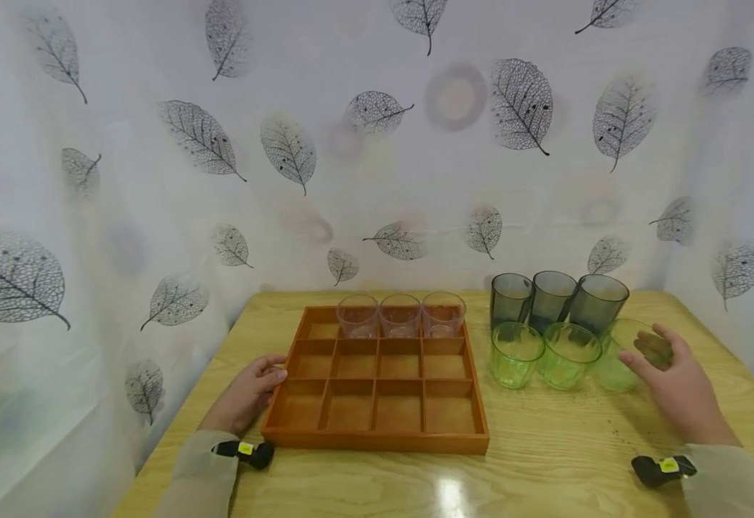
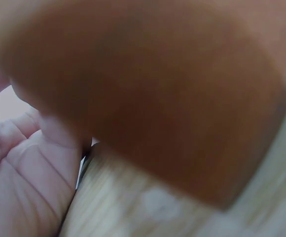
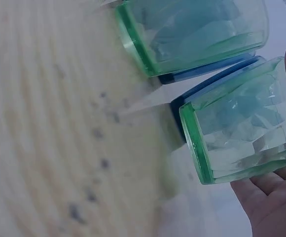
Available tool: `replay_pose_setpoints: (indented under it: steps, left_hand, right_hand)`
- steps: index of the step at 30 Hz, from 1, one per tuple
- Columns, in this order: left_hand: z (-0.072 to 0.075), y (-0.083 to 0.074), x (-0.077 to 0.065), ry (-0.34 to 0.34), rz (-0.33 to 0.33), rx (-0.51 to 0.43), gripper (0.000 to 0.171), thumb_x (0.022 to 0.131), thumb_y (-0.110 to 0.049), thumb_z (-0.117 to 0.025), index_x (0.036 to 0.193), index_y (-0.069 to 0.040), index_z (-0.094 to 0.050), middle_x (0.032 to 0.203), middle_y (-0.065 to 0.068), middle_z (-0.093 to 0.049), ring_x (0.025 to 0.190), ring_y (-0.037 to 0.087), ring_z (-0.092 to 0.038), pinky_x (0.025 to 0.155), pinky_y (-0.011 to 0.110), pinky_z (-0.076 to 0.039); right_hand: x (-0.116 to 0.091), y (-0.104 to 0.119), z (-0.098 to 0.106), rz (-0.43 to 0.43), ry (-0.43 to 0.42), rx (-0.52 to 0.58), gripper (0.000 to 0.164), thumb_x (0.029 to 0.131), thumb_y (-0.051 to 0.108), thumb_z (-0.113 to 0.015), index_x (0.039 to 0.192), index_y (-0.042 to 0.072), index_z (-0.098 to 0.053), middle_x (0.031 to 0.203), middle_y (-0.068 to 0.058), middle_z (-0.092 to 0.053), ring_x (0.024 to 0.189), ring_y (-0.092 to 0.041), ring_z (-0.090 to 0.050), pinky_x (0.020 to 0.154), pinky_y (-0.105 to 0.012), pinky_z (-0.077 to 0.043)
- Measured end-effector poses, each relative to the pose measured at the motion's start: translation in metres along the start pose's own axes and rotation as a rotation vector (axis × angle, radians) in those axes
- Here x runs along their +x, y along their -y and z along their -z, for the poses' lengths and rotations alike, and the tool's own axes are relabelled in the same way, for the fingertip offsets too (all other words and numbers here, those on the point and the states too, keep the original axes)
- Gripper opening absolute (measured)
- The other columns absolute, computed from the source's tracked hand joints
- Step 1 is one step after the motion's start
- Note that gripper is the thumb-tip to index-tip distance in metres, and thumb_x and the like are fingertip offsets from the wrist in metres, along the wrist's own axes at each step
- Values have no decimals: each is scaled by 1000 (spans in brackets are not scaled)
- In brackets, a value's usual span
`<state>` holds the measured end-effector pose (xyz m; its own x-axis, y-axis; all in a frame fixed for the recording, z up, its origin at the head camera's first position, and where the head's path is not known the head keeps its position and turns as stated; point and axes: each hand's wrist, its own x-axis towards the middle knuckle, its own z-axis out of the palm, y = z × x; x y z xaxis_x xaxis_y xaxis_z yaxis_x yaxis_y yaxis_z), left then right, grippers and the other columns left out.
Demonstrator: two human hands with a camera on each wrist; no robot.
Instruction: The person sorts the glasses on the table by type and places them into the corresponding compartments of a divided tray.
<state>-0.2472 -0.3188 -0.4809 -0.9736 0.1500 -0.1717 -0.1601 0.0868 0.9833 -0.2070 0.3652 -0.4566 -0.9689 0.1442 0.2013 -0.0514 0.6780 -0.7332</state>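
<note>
A wooden compartment tray [image 1: 377, 440] lies on the table, with three clear glasses [image 1: 400, 316] standing in its back row. My left hand [image 1: 244, 392] holds the tray's left edge, thumb and fingertips at the rim. In the left wrist view the tray's blurred brown side [image 2: 172, 108] covers most of the picture, partly hiding the fingers. To the tray's right stands a row of three green glasses. My right hand [image 1: 684, 388] grips the rightmost green glass [image 1: 616, 374], thumb near its rim and fingers behind it. In the right wrist view this green glass [image 3: 246, 123] shows between thumb and fingers.
Three dark grey glasses [image 1: 553, 295] stand close behind the green ones. A leaf-patterned curtain [image 1: 377, 165] hangs along the table's back and sides. Small dark specks mark the wooden tabletop [image 1: 545, 460] near the right hand.
</note>
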Motion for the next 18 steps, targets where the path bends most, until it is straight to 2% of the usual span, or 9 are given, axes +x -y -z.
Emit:
replay_pose_setpoints:
  steps: [2,4,5,8,11,13,15,16,18]
  left_hand:
    - [1,0,0,10,-8,11,50,106,-16,-55,147,3,-35,109,8,-54,82,14,-56,68,27,-50]
    - [1,0,0,11,-8,8,50,105,-16,-56,146,3,-36,108,7,-54,82,14,-56,68,27,-50]
    - [0,0,1,17,-9,8,50,105,-17,-56,146,3,-36,108,7,-54,81,14,-56,68,27,-50]
    - [0,0,1,21,-10,11,50,105,-17,-57,146,3,-35,107,6,-55,80,13,-55,67,26,-48]
    - [0,0,1,33,-13,21,51,106,-17,-55,147,4,-34,107,6,-54,79,12,-53,66,25,-47]
    - [0,0,1,25,-9,16,51,105,-18,-56,147,3,-34,108,6,-54,80,12,-53,67,25,-47]
    - [0,0,1,20,-1,15,51,106,-18,-56,147,2,-34,109,7,-54,81,13,-54,68,26,-47]
    - [1,1,1,16,3,13,51,105,-17,-56,147,2,-34,109,7,-54,82,13,-55,68,26,-48]
    - [0,1,1,5,11,13,50,105,-17,-56,147,1,-35,110,8,-54,83,14,-56,69,27,-49]
  right_hand:
    - [0,3,4,-10,-13,-11,91,102,44,-59,163,11,-1,158,-26,-31,129,-23,-47,78,-9,-33]
    - [0,7,8,-18,-34,-22,92,101,45,-60,163,13,-1,159,-25,-30,126,-18,-47,76,-12,-35]
    - [-1,9,10,-17,-47,-21,92,101,44,-61,164,13,-2,159,-26,-30,128,-22,-46,78,-14,-35]
    - [-3,18,15,-25,-78,-4,91,101,44,-60,164,17,0,161,-24,-26,138,-32,-40,98,-27,-41]
    - [-5,28,20,-19,-107,34,89,102,43,-59,163,24,3,165,-17,-21,147,-35,-28,113,-41,-33]
    - [-5,35,23,-4,-121,50,88,102,42,-59,163,29,4,166,-10,-20,149,-23,-26,112,-28,-33]
    - [-6,42,27,13,-122,59,87,102,40,-59,162,33,3,167,-5,-20,149,-19,-25,103,-16,-33]
    - [-6,46,28,16,-118,58,87,102,40,-59,162,34,3,167,-3,-20,149,-20,-27,98,-14,-34]
    - [-6,54,30,19,-108,51,87,102,40,-60,162,34,3,166,-3,-22,147,-26,-30,95,-21,-37]
